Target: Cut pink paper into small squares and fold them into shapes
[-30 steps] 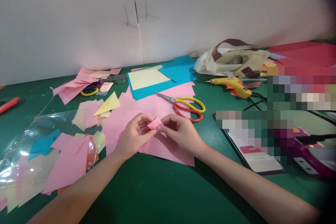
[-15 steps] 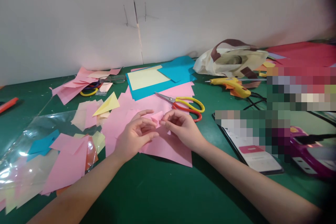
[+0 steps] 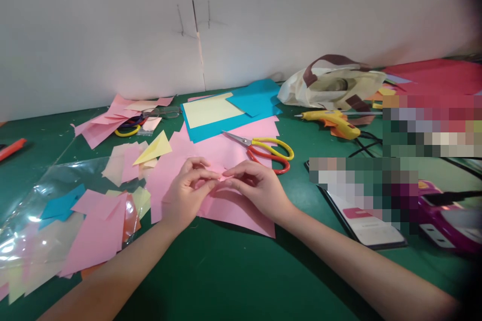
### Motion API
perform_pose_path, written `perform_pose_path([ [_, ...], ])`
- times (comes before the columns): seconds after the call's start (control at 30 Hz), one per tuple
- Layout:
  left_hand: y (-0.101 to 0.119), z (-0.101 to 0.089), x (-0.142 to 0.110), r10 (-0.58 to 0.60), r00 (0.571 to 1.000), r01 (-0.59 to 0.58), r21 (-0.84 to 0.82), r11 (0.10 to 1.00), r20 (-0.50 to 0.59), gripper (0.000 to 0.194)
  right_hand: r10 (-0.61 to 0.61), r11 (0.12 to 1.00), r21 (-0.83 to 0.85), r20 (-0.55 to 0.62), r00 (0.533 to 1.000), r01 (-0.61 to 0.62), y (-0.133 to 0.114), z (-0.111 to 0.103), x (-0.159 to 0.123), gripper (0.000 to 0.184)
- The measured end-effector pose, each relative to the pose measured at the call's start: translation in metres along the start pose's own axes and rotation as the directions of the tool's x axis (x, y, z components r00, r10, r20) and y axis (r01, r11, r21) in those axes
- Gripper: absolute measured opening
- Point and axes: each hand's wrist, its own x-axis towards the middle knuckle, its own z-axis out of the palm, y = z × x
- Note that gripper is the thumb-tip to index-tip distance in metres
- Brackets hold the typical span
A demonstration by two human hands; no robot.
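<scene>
Between my two hands is a small piece of pink paper (image 3: 222, 177), largely covered by the fingers. My left hand (image 3: 191, 195) pinches it between thumb and fingertips from the left. From the right, my right hand (image 3: 259, 185) grips it the same way, so the fingertips almost meet. Beneath both hands lie large pink paper sheets (image 3: 241, 215). Just beyond my right hand rest scissors (image 3: 263, 150) with one yellow and one red handle, blades pointing to the back left.
Blue sheets (image 3: 259, 98) with a pale yellow sheet (image 3: 211, 112) lie behind. On the left are paper scraps in a clear plastic bag (image 3: 86, 170) and a folded yellow piece (image 3: 154, 149). To the right are a yellow glue gun (image 3: 331, 123), a cloth bag (image 3: 297, 91) and a phone (image 3: 376, 230).
My left fingers, loosely apart before, have closed onto the small pink paper. My right hand has shifted slightly, and the paper now sits lower and more hidden between the fingertips.
</scene>
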Motion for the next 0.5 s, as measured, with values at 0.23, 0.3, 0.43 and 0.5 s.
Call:
perform_pose_path([
  [0.23,0.0050,0.0049,-0.0007,-0.153,0.985,0.162,-0.129,0.978,0.077,0.012,0.013,0.999,-0.034,-0.009,1.000,-0.013,-0.0031,0.0009,-0.0002,0.012],
  [0.3,0.0051,0.0059,-0.0004,-0.211,0.973,0.224,-0.154,0.962,0.096,0.024,0.041,0.999,-0.002,-0.058,0.997,-0.041,-0.0019,0.0014,-0.0005,0.013],
  [0.43,0.0004,0.0057,0.0014,-0.222,0.968,0.241,-0.200,0.950,0.116,0.029,0.036,0.999,-0.027,-0.076,0.996,-0.038,0.0002,0.0018,-0.0010,0.009],
  [0.5,-0.0018,0.0054,0.0018,-0.209,0.971,0.231,-0.218,0.948,0.118,0.023,0.038,0.998,-0.038,-0.063,0.997,-0.041,0.0003,0.0020,-0.0012,0.009],
])
